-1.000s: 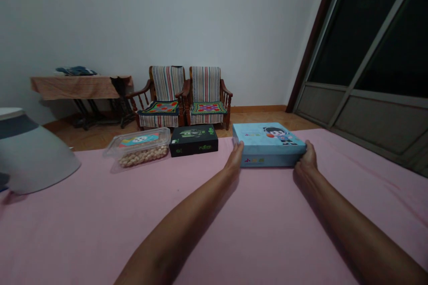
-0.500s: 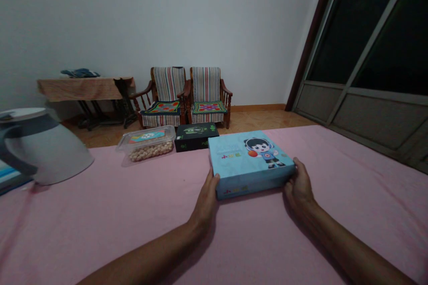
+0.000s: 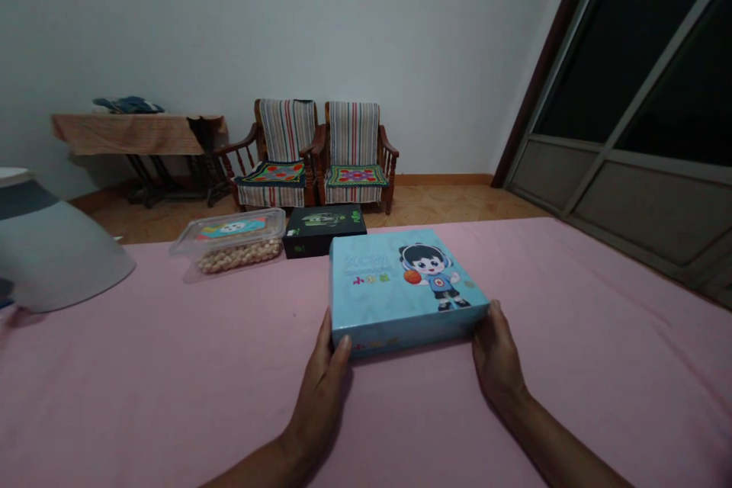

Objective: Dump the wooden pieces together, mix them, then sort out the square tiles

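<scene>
A light blue cardboard box [image 3: 377, 297] with a cartoon child holding a basketball on its lid is gripped from both sides over the pink tablecloth [image 3: 188, 381]. My left hand [image 3: 323, 374] holds its near left corner, thumb on the front face. At the near right corner, my right hand [image 3: 499, 351] is closed on the box, thumb against the side; its other fingers are partly hidden beneath. Whether the box touches the cloth or is slightly raised, I cannot tell. Behind it to the left lies a black box [image 3: 325, 231] with green print.
A clear plastic container [image 3: 234, 244] of small pale nuts or beans sits beside the black box. At the left edge stands a pale grey jug [image 3: 57, 255]. Beyond the table are two wooden armchairs [image 3: 353, 141] and a cloth-covered side table [image 3: 142, 135].
Both hands have brought the blue box nearer to me and a little left. The view has also shifted slightly, so the jug is cut off more at the left edge.
</scene>
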